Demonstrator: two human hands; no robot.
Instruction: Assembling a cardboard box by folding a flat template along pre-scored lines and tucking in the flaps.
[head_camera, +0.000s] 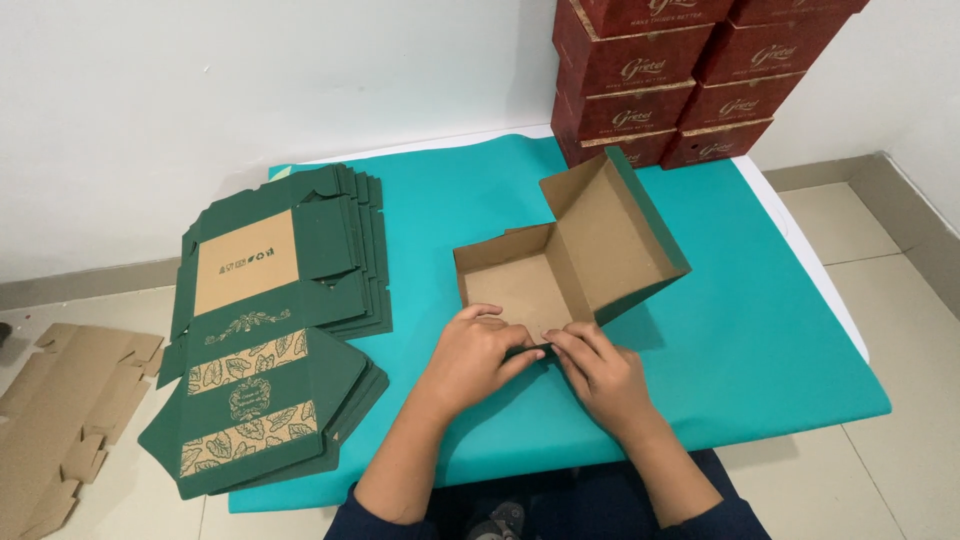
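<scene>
Both hands, left hand (478, 352) and right hand (597, 372), pinch the green box's (570, 265) near wall, hiding its front edge.

From my remote seat I see two bare forearms entering from the bottom edge, ending in the left hand (472, 356) and the right hand (603, 376). Both hands are ungloved, with no rings, watch or bracelet visible. Dark navy sleeves (352, 520) sit pushed up near the elbows, and dark navy clothing shows between the arms at the lower edge.
</scene>
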